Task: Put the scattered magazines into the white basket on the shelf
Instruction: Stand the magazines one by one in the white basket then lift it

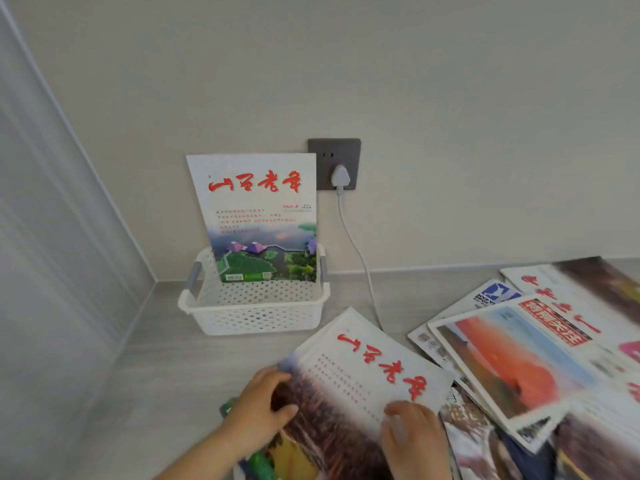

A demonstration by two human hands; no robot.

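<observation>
Head view: white basket point(254, 306) sits on the grey shelf point(156, 358) toward the back left corner, close to the wall. One standing magazine point(258, 216) is in the basket, upright and leaning back on the wall, with its cover facing out: red title, green landscape picture. Its top right corner overlaps a grey socket point(334, 150). A white plug point(340, 176) is in the socket, and its cord point(360, 258) drops to the shelf just right of the basket. In front of the basket, near but apart from it, is a second magazine point(363, 372) with the same red title, turned at an angle. The left hand point(258, 410) grips its left edge, thumb on the cover and fingers curled round the edge. The right hand point(412, 434) lies on the cover near the lower right, with bent fingers. It is blurred and the thumb is hidden, so I cannot tell if it grips or only rests. To the right, a loose pile of magazines point(519, 362) is fanned out flat on the shelf, overlapping each other and partly under the second magazine.
</observation>
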